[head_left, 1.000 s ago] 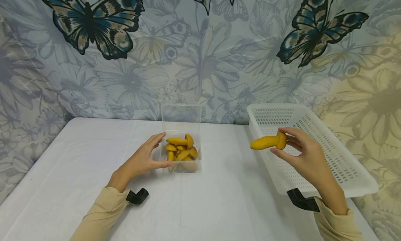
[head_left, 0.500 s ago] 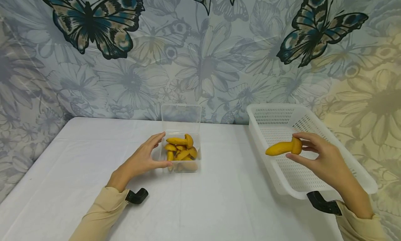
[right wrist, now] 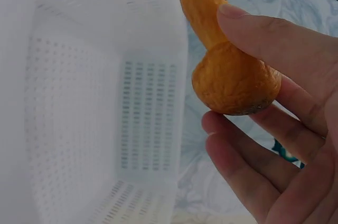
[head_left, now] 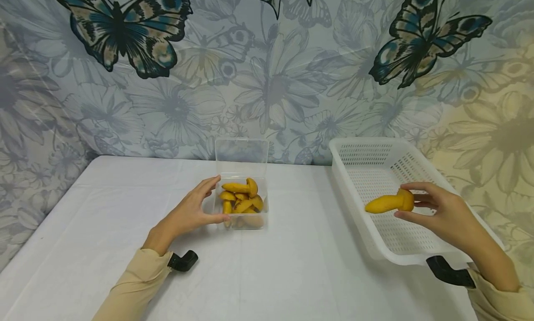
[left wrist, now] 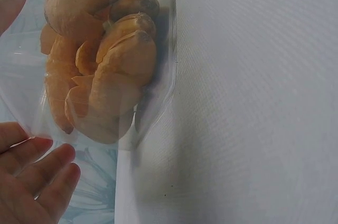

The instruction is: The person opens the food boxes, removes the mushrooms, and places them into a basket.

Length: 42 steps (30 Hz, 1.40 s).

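Note:
In the head view, my left hand [head_left: 187, 214] spans the left side of a clear plastic box [head_left: 265, 221], thumb at the near corner and fingertips at the far one. Its hinged lid [head_left: 242, 156] stands raised. Several yellow mushrooms [head_left: 244, 205] lie heaped inside; the left wrist view shows them through the box wall [left wrist: 153, 123]. My right hand [head_left: 446, 214] pinches a single yellow mushroom [head_left: 385, 203] by its cap, stem pointing left, over the white basket [head_left: 359, 219]. From the right wrist, the thumb [right wrist: 274, 36] presses the mushroom [right wrist: 235, 78] where stem meets cap.
The perforated white basket stands at the table's right side, with no mushrooms visible in it. White cloth [head_left: 292, 265] covers the table between box and basket. A butterfly-patterned fabric backdrop [head_left: 275, 93] rises behind the table.
My right hand has moved right and slightly toward me with the mushroom, from the basket's left rim to over its inside. The left hand and the box have stayed put.

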Motion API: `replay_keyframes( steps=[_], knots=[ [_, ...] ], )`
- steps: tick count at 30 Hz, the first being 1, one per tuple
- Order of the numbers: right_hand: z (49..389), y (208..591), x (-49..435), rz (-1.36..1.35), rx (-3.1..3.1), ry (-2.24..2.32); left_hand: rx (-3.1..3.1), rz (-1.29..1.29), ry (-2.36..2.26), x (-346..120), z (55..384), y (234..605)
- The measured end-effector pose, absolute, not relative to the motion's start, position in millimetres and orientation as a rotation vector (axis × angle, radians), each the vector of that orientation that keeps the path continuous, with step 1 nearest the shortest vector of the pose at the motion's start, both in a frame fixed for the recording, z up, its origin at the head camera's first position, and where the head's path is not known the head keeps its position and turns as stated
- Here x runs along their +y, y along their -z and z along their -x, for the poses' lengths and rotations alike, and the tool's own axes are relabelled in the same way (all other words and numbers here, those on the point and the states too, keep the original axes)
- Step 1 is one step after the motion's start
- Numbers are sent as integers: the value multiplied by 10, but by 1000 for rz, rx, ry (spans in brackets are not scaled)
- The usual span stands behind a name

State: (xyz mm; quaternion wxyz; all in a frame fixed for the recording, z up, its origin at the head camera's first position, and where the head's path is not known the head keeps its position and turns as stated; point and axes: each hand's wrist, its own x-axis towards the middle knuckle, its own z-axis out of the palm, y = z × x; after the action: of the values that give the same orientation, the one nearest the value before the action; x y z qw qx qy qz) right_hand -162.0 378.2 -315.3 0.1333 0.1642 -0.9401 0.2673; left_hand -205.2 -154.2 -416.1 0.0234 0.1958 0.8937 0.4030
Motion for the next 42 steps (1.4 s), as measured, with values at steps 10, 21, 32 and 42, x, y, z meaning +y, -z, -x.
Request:
replay_keyframes(
  steps=[10,21,32,42],
  knots=[
    [1557,3172,3884,-398,-2832,-770,2752,-598,-1260,-1543,2050,4155],
    [1497,3311,3924,-370,-2931,-753,2757,-604,-1253,-1540,2060,4168],
    [1465,3475,3957,-378,-2993,-748,2754,-599,-1266,-1550,2052,4177],
    [1503,3555,3986,-303,-3126,-738,2761,-588,-1246,-1545,2047,4158]
  ],
)
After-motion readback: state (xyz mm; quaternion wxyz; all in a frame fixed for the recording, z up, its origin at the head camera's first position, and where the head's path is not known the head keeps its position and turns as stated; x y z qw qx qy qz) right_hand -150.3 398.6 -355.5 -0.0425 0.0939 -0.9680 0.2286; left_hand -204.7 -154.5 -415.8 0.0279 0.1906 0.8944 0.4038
